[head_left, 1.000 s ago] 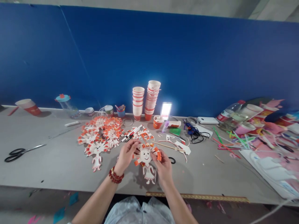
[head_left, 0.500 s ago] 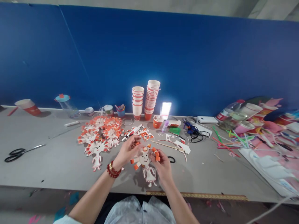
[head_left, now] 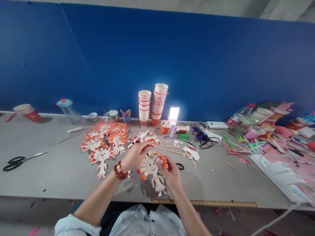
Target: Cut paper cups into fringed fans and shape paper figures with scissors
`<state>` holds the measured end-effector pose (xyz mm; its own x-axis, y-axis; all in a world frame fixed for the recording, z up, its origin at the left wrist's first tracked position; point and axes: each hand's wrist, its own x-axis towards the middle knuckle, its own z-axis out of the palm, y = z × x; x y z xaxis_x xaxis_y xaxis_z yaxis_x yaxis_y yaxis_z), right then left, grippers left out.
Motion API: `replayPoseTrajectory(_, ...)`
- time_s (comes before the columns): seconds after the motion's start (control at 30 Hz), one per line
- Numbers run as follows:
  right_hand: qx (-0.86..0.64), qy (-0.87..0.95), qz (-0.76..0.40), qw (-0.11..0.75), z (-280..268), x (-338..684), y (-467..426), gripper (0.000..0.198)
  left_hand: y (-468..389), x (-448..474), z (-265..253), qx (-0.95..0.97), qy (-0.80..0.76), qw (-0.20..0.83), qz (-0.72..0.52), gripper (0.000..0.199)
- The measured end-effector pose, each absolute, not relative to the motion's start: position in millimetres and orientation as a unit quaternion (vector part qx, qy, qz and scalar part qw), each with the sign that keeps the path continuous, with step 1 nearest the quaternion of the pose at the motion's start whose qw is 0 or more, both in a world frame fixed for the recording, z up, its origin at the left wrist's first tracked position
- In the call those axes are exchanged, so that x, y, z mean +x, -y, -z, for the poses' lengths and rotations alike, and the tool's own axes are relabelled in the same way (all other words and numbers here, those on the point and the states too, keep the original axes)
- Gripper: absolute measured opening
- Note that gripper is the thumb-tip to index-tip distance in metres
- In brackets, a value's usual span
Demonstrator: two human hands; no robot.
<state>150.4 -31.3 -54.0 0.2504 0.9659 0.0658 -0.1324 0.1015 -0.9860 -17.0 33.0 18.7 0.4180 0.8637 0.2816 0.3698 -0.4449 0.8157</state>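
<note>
White-and-orange paper doll (head_left: 152, 167) is up off the tabletop (head_left: 204, 182) near its front edge, between both hands. Looks to me like the step is shaping the head's paper strips (head_left: 165, 161): ones by the right hand (head_left: 171, 173) are curled, left-side ones flatter. Right grip's pinching the head's right side, thumb in front, forearm angled in. Left hand (head_left: 136, 156) arches over the upper strips, fingertips bunched; can't tell if it's got one. Next curl probably wants a steady right hold and light left pinch.
</note>
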Motion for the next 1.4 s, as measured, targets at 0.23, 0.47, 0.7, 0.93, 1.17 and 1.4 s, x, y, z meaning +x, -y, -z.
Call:
replayPoseTrajectory(0.23, -0.490, 0.435, -0.451, 0.606, 50, 150, 32, 0.016, -32, -19, -31, 0.854, -0.319, 0.288, -0.294, 0.045)
replayPoseTrajectory(0.47, -0.485, 0.443, -0.464, 0.594, 49, 149, 32, 0.020, -42, -14, -27, 0.842, -0.339, 0.306, -0.287, 0.022)
replayPoseTrajectory(0.7, -0.479, 0.439, -0.475, 0.593, 50, 149, 30, 0.015, -37, -9, -36, 0.905, -0.236, 0.241, -0.261, 0.025)
replayPoseTrajectory(0.93, -0.467, 0.435, -0.477, 0.604, 53, 150, 31, 0.014, -41, -9, -35, 0.899, -0.277, 0.237, -0.241, 0.032)
replayPoseTrajectory(1.17, -0.476, 0.404, -0.460, 0.631, 60, 154, 29, 0.022, -20, -36, -6, 0.681, -0.400, 0.497, -0.361, 0.058)
replayPoseTrajectory(1.4, -0.518, 0.473, -0.378, 0.605, 62, 154, 28, 0.023, -2, -23, 22, 0.674, -0.474, 0.440, -0.355, 0.037)
